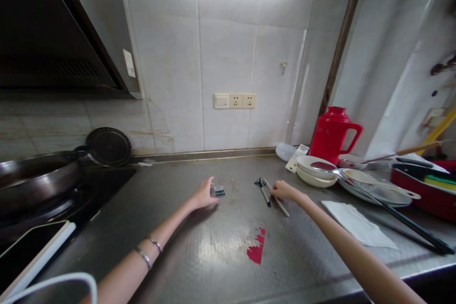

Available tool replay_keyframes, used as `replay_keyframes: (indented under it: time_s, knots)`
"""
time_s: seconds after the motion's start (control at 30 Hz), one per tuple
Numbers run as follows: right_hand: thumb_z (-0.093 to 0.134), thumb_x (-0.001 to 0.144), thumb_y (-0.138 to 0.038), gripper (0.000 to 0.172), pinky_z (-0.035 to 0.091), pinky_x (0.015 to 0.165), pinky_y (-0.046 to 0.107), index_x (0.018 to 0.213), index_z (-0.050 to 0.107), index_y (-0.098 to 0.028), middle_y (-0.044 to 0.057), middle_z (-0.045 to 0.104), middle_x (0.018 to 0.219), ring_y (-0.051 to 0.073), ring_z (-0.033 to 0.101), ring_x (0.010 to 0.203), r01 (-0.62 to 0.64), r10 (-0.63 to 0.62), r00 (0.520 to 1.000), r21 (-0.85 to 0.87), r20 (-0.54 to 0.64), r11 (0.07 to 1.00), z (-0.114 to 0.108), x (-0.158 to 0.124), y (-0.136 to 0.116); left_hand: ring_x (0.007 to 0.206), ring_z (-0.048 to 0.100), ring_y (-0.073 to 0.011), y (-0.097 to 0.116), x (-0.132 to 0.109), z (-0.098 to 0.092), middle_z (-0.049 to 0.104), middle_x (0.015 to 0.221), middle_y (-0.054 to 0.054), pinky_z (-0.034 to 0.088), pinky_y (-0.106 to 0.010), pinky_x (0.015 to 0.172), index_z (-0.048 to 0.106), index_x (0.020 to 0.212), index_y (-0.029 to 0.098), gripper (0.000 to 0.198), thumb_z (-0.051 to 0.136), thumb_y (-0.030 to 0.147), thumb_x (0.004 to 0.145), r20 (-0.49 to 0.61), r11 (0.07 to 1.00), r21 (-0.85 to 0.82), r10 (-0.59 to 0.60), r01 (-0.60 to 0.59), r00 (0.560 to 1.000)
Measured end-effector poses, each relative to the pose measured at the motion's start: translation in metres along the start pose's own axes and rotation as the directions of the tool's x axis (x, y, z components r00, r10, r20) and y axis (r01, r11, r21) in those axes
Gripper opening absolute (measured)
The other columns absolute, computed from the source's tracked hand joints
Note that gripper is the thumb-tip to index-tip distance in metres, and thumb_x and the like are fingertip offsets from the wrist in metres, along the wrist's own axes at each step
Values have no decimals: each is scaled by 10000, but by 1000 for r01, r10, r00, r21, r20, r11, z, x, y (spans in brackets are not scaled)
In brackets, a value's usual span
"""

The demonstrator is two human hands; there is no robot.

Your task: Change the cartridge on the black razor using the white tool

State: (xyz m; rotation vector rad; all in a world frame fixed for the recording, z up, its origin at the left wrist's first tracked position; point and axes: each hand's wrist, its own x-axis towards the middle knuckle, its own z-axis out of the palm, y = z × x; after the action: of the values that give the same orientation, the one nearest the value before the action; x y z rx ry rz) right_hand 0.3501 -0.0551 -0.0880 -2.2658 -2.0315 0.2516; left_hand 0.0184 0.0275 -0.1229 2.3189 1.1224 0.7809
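Observation:
My left hand (204, 194) is low over the steel counter, its thumb and fingers apart and curved around a small clear-and-teal case (219, 191). Whether the fingers touch the case is hard to make out. My right hand (285, 190) is closed, with its fingertips pinched at a slim pale stick (282, 207) that slants across the counter; its exact kind is unclear. Just left of the stick lies a razor (264, 194) with a dark head and a silver-and-black handle.
A torn red patch (257, 249) marks the counter (192, 256) in front. To the right are stacked white bowls (315, 178), a red thermos (333, 135), a paper towel (358, 223) and a black-handled utensil (416, 225). A pan (39, 173) and a phone (35, 251) are at left.

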Motion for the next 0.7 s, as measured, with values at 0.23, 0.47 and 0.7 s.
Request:
replay_keyframes:
  time_s: [0.23,0.47,0.7]
  knots:
    - [484,758,-231,278,355,497,214,627,689,-95,109,659,598,166,597,563,-15,15,1000,-11,-8,1000,5,8,6,1073,504,-261,-8,1,8,539,1129,-173,357,-367,951,323,1303,89,793,636,191,581,-15,1000,-12,-6,6,1000]
    - [523,774,-335,311,369,537,220,638,692,-113,104,673,636,182,612,621,-15,14,999,-20,-39,1000,2,7,12,1042,537,-243,-15,3,8,594,1066,-122,380,-361,932,364,1276,126,731,622,176,594,-7,1000,-18,-21,21,1000]
    - [512,793,-338,308,366,560,226,693,689,-106,102,679,669,183,599,655,2,-4,996,-25,-86,1000,-7,0,31,1082,521,-266,-20,7,10,577,1124,-136,366,-376,961,438,1225,116,686,645,196,576,-36,1000,-24,-9,8,999]
